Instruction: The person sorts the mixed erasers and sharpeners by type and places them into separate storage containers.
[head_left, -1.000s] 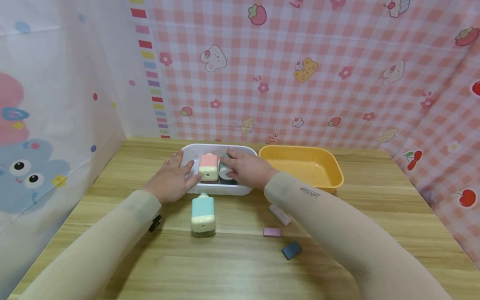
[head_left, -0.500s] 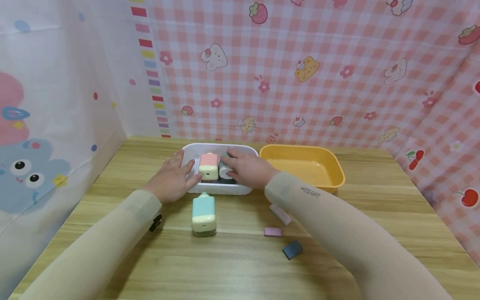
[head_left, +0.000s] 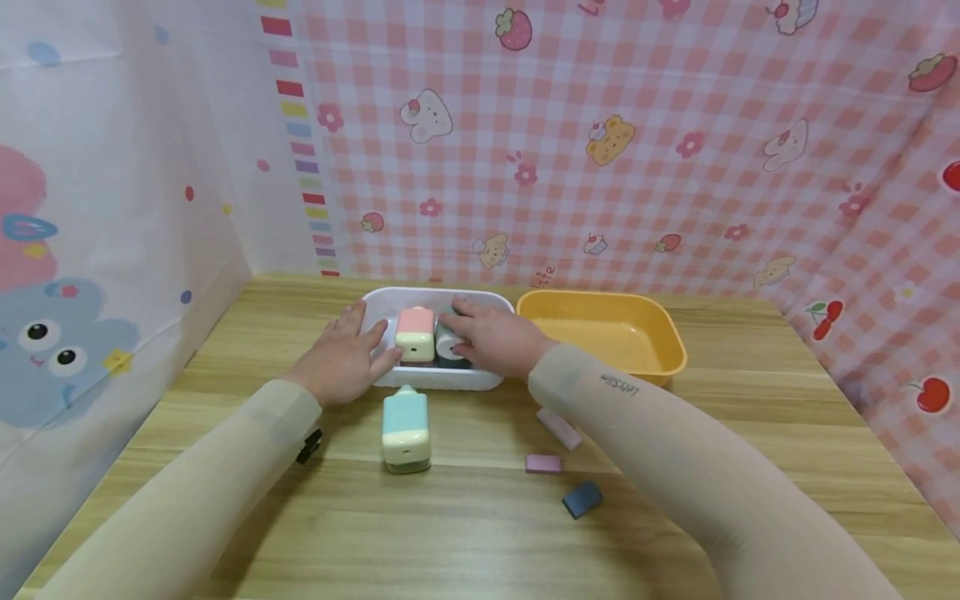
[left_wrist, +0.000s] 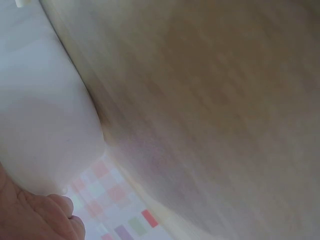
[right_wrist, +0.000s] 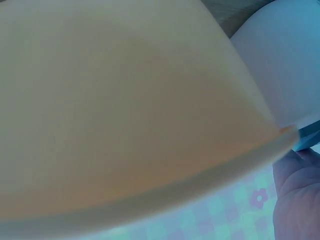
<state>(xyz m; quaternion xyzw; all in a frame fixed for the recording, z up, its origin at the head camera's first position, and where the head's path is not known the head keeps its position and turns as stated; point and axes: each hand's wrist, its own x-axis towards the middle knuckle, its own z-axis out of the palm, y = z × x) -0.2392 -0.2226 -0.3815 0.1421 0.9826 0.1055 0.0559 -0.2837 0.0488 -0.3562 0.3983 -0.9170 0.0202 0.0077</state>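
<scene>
Grey-green unit (head_left: 447,346): lodged in the white tray (head_left: 442,380), toward its right end; partly covered by the right hand (head_left: 502,337). The fingers are laid over the unit; whether it is gripped or merely touched cannot be told.

Pink unit (head_left: 416,333), cream front, one small hole: seated in the same tray, just left of the grey-green unit.

Left hand (head_left: 345,354): placed at the tray's left end, fingers spread and relaxed, nothing grasped.

Blue unit (head_left: 406,429), cream front with a like hole: stood outside the tray, on the near side, below the pink unit in the head view.

Black item (head_left: 309,447): placed left of the blue unit; partly hidden by the left sleeve (head_left: 247,475).

Yellow tray (head_left: 611,333): set just right of the white tray, partly covered by the right sleeve (head_left: 652,442); much of the right wrist view is filled by it.

Three small blocks, right of the blue unit: pale pink block (head_left: 559,428), laid aslant near the right sleeve; mauve block (head_left: 543,464), laid crosswise; dark blue block (head_left: 582,499), placed nearest the viewer.

Table (head_left: 450,542): wood-grained, backed by pink checked cloth (head_left: 555,100).
</scene>
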